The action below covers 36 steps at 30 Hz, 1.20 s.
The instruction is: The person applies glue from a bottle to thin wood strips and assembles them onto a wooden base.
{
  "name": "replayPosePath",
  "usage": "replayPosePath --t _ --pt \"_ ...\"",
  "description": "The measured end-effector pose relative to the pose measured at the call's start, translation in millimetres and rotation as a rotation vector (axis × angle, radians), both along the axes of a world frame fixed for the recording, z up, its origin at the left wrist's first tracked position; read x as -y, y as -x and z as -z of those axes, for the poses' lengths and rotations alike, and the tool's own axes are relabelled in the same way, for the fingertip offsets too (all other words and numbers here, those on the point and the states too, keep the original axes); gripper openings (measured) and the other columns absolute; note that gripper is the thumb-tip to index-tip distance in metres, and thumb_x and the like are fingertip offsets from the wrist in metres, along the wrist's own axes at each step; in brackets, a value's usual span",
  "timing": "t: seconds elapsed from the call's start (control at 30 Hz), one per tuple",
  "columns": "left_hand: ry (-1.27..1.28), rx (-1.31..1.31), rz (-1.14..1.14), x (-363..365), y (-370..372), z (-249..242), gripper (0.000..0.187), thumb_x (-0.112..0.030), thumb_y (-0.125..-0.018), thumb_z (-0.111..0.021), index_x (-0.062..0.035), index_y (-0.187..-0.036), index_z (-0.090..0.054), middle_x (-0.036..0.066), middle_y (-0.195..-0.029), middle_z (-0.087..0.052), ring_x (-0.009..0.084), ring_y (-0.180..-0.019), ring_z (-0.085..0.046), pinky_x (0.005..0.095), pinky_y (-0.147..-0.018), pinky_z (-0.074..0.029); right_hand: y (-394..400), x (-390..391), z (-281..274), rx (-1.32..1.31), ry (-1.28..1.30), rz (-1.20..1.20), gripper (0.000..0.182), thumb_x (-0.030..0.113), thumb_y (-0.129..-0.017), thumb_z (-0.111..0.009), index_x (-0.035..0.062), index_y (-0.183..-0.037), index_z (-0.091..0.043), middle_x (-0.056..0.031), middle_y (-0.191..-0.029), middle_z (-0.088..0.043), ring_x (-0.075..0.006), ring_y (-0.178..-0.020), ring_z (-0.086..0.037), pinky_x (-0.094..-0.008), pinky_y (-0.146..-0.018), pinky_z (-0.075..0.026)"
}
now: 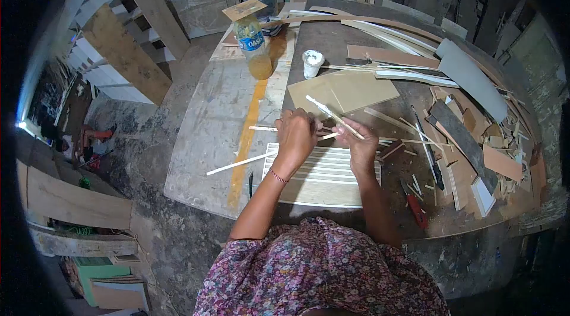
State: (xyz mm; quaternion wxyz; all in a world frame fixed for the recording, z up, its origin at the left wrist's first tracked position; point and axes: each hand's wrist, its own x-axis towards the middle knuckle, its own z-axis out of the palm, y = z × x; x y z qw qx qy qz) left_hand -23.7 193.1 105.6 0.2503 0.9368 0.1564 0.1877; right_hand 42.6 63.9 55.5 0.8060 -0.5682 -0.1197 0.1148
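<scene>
Right hand holds brush; left hand beside slatted panel.

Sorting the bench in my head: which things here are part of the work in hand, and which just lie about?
In hand: left hand, right hand, brush, thin sticks, slatted panel.

Lying about: bottle, white cup, offcuts, red tool.

Both forearms reached forward, the left hand and right hand close together, fingers curled shut.

A thin pale wooden strip slants diagonally, held above the slatted panel.
</scene>
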Motion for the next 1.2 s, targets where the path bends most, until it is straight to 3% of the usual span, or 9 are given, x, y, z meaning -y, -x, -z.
replayPosePath --t 0.3,0.5,0.7,0.8,0.9,1.03,1.07,1.17,1.2 --pt "0.129 -0.006 0.047 -10 14 10 0.016 -0.016 -0.069 -0.063 -0.0030 -0.079 -0.061 0.015 -0.088 -0.056 0.0317 -0.089 -0.047 0.0518 -0.075 -0.030 -3 -1 6 0.009 -0.003 -0.012 0.024 0.000 -0.076 -0.059 -0.0054 -0.099 -0.056 -0.0145 -0.086 -0.061 -0.0188 -0.077 -0.061 -0.0247 -0.063 -0.051" --pt "0.013 -0.185 0.033 -4 7 7 0.011 -0.010 -0.070 -0.062 -0.0037 -0.080 -0.062 0.014 -0.078 -0.058 0.0305 -0.085 -0.050 0.0472 -0.075 -0.031 0 -3 8 0.005 0.010 -0.036 0.024 0.000 -0.076 -0.059 -0.0056 -0.099 -0.056 -0.0143 -0.086 -0.061 -0.0189 -0.077 -0.061 -0.0251 -0.063 -0.052" --pt "0.156 0.002 -0.087 1 4 12 0.008 -0.008 -0.070 -0.061 -0.0021 -0.074 -0.058 0.014 -0.077 -0.058 0.0289 -0.081 -0.051 0.0433 -0.072 -0.031 -2 1 11 0.000 0.039 0.001 0.024 -0.001 -0.075 -0.060 -0.0063 -0.098 -0.056 -0.0145 -0.085 -0.061 -0.0185 -0.075 -0.062 -0.0254 -0.061 -0.052" --pt "0.171 0.177 -0.126 1 7 7 0.003 -0.002 -0.068 -0.057 -0.0023 -0.071 -0.058 0.014 -0.078 -0.057 0.0309 -0.084 -0.048 0.0482 -0.071 -0.029 -4 0 21 0.004 0.052 0.005 0.024 -0.002 -0.074 -0.060 -0.0066 -0.098 -0.056 -0.0145 -0.085 -0.061 -0.0185 -0.073 -0.062 -0.0254 -0.060 -0.052" --pt "0.091 0.259 -0.185 -10 8 3 0.007 0.002 -0.066 -0.055 -0.0015 -0.071 -0.058 0.014 -0.078 -0.057 0.0305 -0.082 -0.048 0.0449 -0.068 -0.028 -6 2 28 0.003 0.073 0.004 0.024 -0.002 -0.074 -0.059 -0.0066 -0.098 -0.056 -0.0144 -0.084 -0.061 -0.0184 -0.072 -0.062 -0.0252 -0.060 -0.051" --pt "-0.007 0.018 -0.031 -19 24 5 0.022 0.004 -0.064 -0.052 -0.0021 -0.084 -0.061 0.014 -0.080 -0.058 0.0320 -0.089 -0.049 0.0573 -0.085 -0.025 -10 4 28 -0.018 0.023 0.001 0.024 -0.003 -0.075 -0.058 -0.0060 -0.098 -0.056 -0.0141 -0.084 -0.062 -0.0183 -0.072 -0.062 -0.0251 -0.061 -0.051" --pt "0.027 -0.099 -0.009 -18 27 5 0.023 -0.001 -0.066 -0.056 -0.0039 -0.089 -0.062 0.016 -0.084 -0.059 0.0325 -0.093 -0.050 0.0623 -0.089 -0.019 -13 4 29 -0.026 0.003 -0.001 0.024 -0.003 -0.075 -0.058 -0.0059 -0.098 -0.056 -0.0140 -0.084 -0.062 -0.0183 -0.073 -0.062 -0.0251 -0.061 -0.051" --pt "-0.018 -0.171 0.044 -6 37 0 0.017 -0.014 -0.071 -0.062 -0.0109 -0.088 -0.064 0.011 -0.087 -0.061 0.0258 -0.089 -0.054 0.0536 -0.087 -0.021 -19 6 31 0.055 0.042 0.003 0.023 -0.003 -0.075 -0.057 -0.0056 -0.098 -0.056 -0.0136 -0.083 -0.062 -0.0184 -0.074 -0.062 -0.0252 -0.062 -0.051" --pt "-0.084 -0.197 0.039 -6 37 6 0.019 -0.017 -0.070 -0.063 -0.0098 -0.088 -0.063 0.012 -0.086 -0.061 0.0257 -0.092 -0.053 0.0568 -0.090 -0.017 -20 7 30 0.052 0.057 0.002 0.023 -0.003 -0.075 -0.057 -0.0060 -0.098 -0.056 -0.0135 -0.084 -0.062 -0.0185 -0.074 -0.062 -0.0251 -0.061 -0.051"
